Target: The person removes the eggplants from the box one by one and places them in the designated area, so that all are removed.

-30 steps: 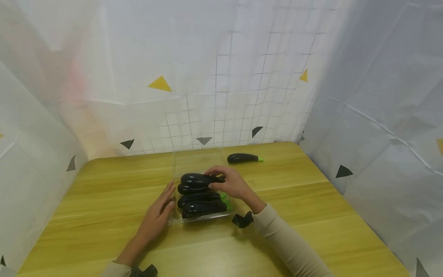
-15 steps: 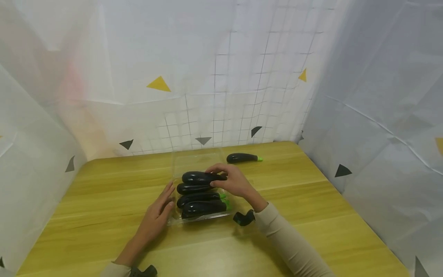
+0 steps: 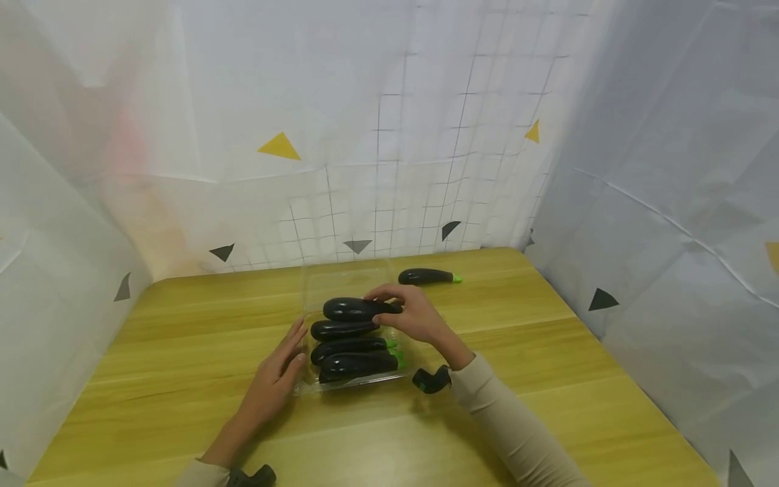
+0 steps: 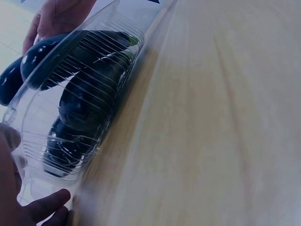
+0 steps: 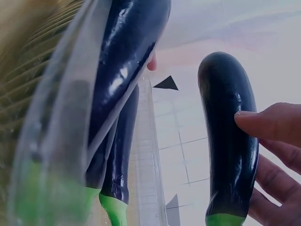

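My right hand (image 3: 416, 318) pinches a dark purple eggplant (image 3: 348, 309) near its stem end, thumb on the near side and fingers beyond. In the right wrist view this eggplant (image 5: 228, 122) appears apart from the others, its green cap at the bottom. Under and nearer than it, three eggplants (image 3: 356, 365) lie side by side in a clear plastic clamshell box (image 3: 365, 383), stems to the right. My left hand (image 3: 272, 385) rests with extended fingers along the box's left wall. The left wrist view shows eggplants (image 4: 87, 96) through the ribbed wall.
Behind the box its clear lid (image 3: 343, 279) is folded back. One more eggplant (image 3: 425, 276) lies on the wooden table (image 3: 517, 325) at the back right, green stem to the right. White sheets (image 3: 341, 88) with dark and yellow triangles surround the table.
My right hand has drawn its eggplant slightly away and to the right, so the gap to the eggplant below it has widened. My left hand has stayed at the box.
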Demonstrator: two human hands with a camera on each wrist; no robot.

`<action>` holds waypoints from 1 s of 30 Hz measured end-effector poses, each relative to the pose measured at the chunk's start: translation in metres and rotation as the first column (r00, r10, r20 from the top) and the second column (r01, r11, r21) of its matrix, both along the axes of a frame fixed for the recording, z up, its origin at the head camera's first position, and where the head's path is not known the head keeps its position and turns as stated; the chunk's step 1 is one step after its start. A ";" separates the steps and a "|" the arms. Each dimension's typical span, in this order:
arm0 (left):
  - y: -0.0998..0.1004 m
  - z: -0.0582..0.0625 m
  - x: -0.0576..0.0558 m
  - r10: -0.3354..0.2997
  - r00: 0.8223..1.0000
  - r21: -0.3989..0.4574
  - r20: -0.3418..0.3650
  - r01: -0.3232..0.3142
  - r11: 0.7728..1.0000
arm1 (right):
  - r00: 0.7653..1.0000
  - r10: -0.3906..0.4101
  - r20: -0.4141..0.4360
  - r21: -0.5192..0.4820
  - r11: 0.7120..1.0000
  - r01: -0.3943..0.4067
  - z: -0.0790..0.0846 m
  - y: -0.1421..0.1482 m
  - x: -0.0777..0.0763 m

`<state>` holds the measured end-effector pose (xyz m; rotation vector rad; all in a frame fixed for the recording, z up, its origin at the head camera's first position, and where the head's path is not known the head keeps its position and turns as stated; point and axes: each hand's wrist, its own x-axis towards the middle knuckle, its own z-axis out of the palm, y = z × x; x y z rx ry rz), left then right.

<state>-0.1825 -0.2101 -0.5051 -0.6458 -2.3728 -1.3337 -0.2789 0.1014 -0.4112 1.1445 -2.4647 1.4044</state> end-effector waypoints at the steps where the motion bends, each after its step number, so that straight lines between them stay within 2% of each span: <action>1: 0.000 -0.001 0.000 0.001 1.000 -0.003 -0.002 -0.001 1.000 | 1.000 -0.001 0.001 0.001 1.000 0.001 0.000 0.000 0.000; 6: -0.001 -0.002 0.000 0.007 1.000 -0.014 -0.001 -0.007 1.000 | 1.000 0.003 0.000 -0.010 1.000 -0.003 0.001 0.001 0.000; 19: 0.001 0.004 0.000 0.009 1.000 -0.026 0.002 -0.009 1.000 | 1.000 -0.001 -0.013 -0.026 1.000 0.000 0.006 0.005 -0.001; 30: 0.000 0.002 0.000 0.009 1.000 -0.020 0.003 -0.008 1.000 | 1.000 0.003 -0.006 -0.052 0.999 -0.003 0.006 0.009 -0.005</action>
